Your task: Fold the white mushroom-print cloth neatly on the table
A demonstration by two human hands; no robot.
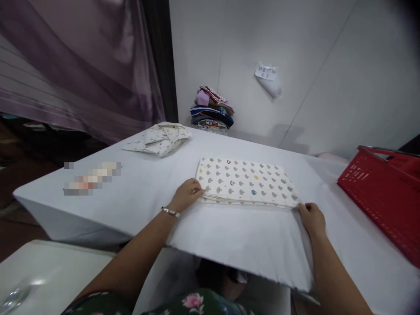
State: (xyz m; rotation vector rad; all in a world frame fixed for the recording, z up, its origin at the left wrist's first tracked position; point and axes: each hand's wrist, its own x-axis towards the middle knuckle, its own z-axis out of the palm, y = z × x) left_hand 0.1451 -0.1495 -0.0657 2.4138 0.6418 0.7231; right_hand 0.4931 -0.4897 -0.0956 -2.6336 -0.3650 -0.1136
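A folded white cloth [244, 181] printed with grey, mushroom-like shapes and a few coloured ones lies flat on the white-covered table [131, 192]. Its near left corner is pinched by my left hand [187, 194], which wears a silver bracelet [170, 212] at the wrist. At the near right corner, my right hand [312, 218] grips the edge between thumb and fingers. Several layers show along the near edge, which runs almost straight between both hands.
A crumpled patterned white garment [164, 139] sits at the table's back left. Folded clothes [212, 109] are stacked behind the table by the wall. On the right stands a red plastic basket [387, 197]. A pixelated item [93, 178] lies left; a white surface [55, 275] is lower left.
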